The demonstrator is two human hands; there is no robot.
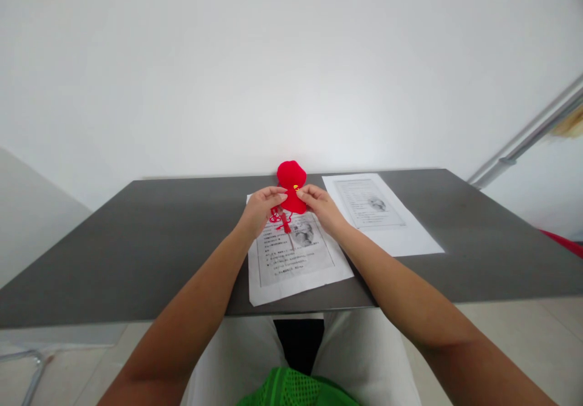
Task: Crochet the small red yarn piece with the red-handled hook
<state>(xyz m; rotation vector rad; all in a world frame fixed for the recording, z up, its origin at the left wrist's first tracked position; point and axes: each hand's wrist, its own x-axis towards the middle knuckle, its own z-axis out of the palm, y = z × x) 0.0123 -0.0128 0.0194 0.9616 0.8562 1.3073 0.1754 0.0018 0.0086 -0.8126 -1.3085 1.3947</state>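
The red pouch (291,189), held upright over the printed sheet (296,263), is pinched at its neck by the left hand (262,210) and the right hand (321,207), and could be dropped should either pinch be loosened.

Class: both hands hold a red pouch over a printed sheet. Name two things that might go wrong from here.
The cord dangling from the red pouch may snag on the left hand. The near sheet reaches the table's front edge beneath both forearms; a forearm might drag it off.

Both forearms stretched forward, left hand (259,207) and right hand (321,204) close together, fingers (279,194) pinched inward
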